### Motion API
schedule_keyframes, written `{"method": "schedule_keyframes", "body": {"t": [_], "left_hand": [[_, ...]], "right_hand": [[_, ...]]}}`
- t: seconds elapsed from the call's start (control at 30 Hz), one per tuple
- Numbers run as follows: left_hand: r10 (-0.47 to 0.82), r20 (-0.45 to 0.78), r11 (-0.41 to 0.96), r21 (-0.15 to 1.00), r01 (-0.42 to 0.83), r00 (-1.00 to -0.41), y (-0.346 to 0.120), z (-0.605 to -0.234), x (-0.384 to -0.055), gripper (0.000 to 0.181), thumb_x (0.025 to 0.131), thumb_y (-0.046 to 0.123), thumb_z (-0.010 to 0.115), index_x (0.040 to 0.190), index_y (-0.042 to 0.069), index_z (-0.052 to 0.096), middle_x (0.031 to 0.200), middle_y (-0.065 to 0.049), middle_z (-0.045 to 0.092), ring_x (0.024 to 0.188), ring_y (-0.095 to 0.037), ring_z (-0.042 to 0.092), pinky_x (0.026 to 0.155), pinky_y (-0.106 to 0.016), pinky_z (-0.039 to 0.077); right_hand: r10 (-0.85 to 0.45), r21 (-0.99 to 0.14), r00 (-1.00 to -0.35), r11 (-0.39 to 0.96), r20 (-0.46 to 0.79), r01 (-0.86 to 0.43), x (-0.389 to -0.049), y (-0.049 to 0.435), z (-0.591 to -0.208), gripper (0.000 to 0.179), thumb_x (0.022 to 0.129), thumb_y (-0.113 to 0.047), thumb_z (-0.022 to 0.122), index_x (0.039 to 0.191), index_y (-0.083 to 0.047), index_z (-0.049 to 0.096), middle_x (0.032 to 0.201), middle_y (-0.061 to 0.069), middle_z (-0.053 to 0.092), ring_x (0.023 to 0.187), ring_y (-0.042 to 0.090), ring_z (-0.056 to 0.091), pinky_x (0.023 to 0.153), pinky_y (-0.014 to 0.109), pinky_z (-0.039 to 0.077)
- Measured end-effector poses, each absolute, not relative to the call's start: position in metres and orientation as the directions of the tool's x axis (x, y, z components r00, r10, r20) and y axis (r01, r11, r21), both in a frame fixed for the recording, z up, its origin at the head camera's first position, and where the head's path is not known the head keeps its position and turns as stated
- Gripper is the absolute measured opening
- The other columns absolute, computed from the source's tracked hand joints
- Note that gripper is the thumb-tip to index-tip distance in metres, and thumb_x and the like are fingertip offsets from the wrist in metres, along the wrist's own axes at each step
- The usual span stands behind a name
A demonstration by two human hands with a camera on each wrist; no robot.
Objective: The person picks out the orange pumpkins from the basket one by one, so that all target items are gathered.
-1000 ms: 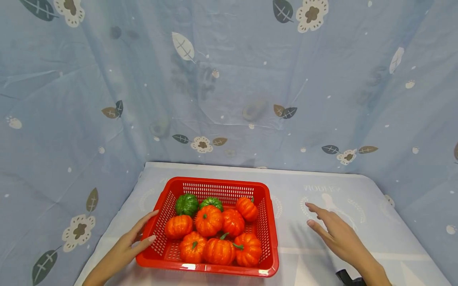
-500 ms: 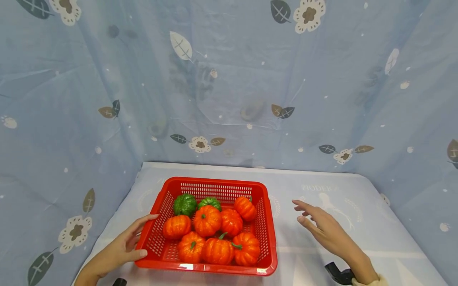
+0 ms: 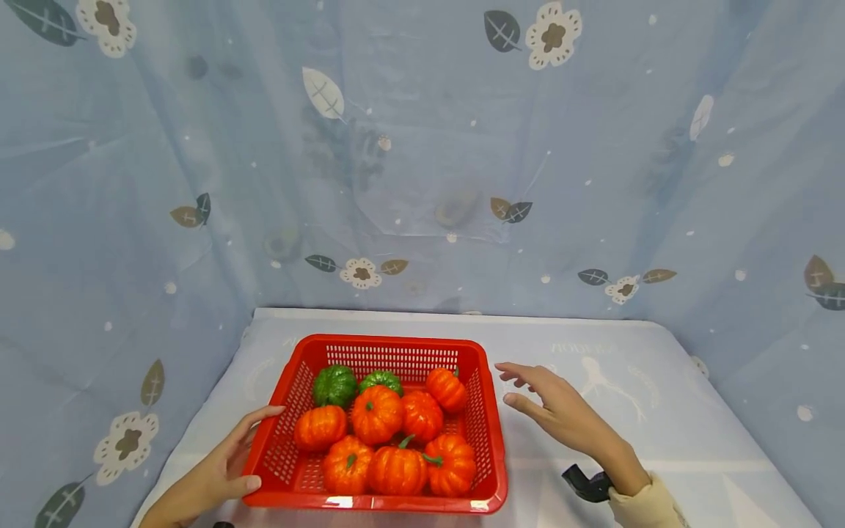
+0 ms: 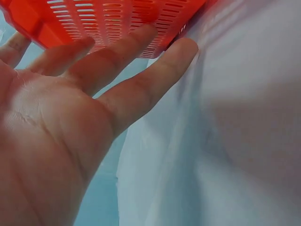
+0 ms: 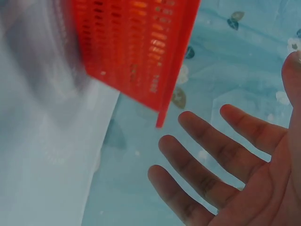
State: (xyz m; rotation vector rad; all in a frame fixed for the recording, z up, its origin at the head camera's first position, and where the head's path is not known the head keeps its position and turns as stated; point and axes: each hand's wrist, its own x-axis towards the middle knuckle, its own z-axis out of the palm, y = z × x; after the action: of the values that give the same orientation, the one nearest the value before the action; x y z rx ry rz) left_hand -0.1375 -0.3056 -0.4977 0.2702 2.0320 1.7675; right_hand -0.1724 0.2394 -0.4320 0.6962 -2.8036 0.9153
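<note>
A red plastic basket [image 3: 370, 502] with slotted walls sits on the table, holding several orange pumpkins [image 3: 377, 415] and two green ones, one green pumpkin [image 3: 334, 386] at the back left. At the basket's left side, my left hand [image 3: 214, 473] touches it, thumb by the front corner and fingertips at the rim. The left wrist view shows those fingers [image 4: 136, 94] extended beneath the slotted wall. My right hand [image 3: 561, 411] hovers beside the basket's right side, holding nothing. Its fingers are spread and apart from the wall in the right wrist view.
A pale printed cloth covers the table [image 3: 620, 440]. Blue patterned fabric [image 3: 422, 176] hangs behind and along both sides. A black device [image 3: 587, 484] shows at my right wrist, beside a cream sleeve [image 3: 647, 502].
My right hand has moved left, from over the right part of the table to close by the basket. My left thumb has shifted from over the rim to the front-left corner.
</note>
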Motion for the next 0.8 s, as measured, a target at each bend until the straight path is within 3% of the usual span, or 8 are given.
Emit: {"method": "schedule_keyframes", "body": {"t": [0.2, 0.33, 0.57, 0.8], "left_hand": [[0.401, -0.181, 0.138, 0.981, -0.136, -0.898, -0.304, -0.500, -0.137, 0.079, 0.096, 0.015, 0.067, 0.159, 0.028, 0.021, 0.162, -0.032, 0.015, 0.125, -0.035, 0.053, 0.088, -0.048, 0.060], [0.408, -0.167, 0.126, 0.984, -0.126, -0.898, -0.305, -0.501, -0.134, 0.075, 0.096, 0.015, 0.067, 0.156, 0.027, 0.024, 0.160, -0.033, 0.017, 0.121, -0.032, 0.057, 0.088, -0.049, 0.060], [0.448, -0.143, 0.149, 0.985, -0.085, -0.883, -0.307, -0.504, -0.130, 0.068, 0.097, 0.017, 0.068, 0.149, 0.037, 0.028, 0.153, -0.038, 0.026, 0.114, -0.032, 0.062, 0.084, -0.049, 0.060], [0.435, -0.098, 0.131, 0.990, -0.045, -0.895, -0.304, -0.507, -0.131, 0.073, 0.096, 0.016, 0.068, 0.152, 0.029, 0.023, 0.154, -0.036, 0.024, 0.114, -0.024, 0.061, 0.083, -0.047, 0.061]], "right_hand": [[-0.432, -0.550, -0.872, 0.683, 0.228, -0.482, -0.178, 0.220, -0.420, 0.055, 0.097, -0.048, 0.068, 0.147, -0.026, 0.056, 0.132, -0.009, 0.063, 0.112, 0.013, 0.060, 0.092, 0.046, 0.054], [-0.473, -0.577, -0.861, 0.656, 0.188, -0.487, -0.182, 0.203, -0.412, 0.058, 0.096, -0.057, 0.064, 0.146, -0.029, 0.057, 0.129, -0.009, 0.064, 0.115, 0.016, 0.059, 0.094, 0.048, 0.053], [-0.565, -0.551, -0.798, 0.606, 0.209, -0.574, -0.193, 0.171, -0.402, 0.059, 0.097, -0.057, 0.063, 0.147, -0.027, 0.056, 0.127, -0.011, 0.065, 0.117, 0.016, 0.059, 0.097, 0.046, 0.052], [-0.632, -0.544, -0.752, 0.571, 0.187, -0.615, -0.205, 0.138, -0.399, 0.064, 0.095, -0.064, 0.060, 0.146, -0.026, 0.057, 0.135, -0.012, 0.063, 0.125, 0.014, 0.054, 0.104, 0.043, 0.049]]}}
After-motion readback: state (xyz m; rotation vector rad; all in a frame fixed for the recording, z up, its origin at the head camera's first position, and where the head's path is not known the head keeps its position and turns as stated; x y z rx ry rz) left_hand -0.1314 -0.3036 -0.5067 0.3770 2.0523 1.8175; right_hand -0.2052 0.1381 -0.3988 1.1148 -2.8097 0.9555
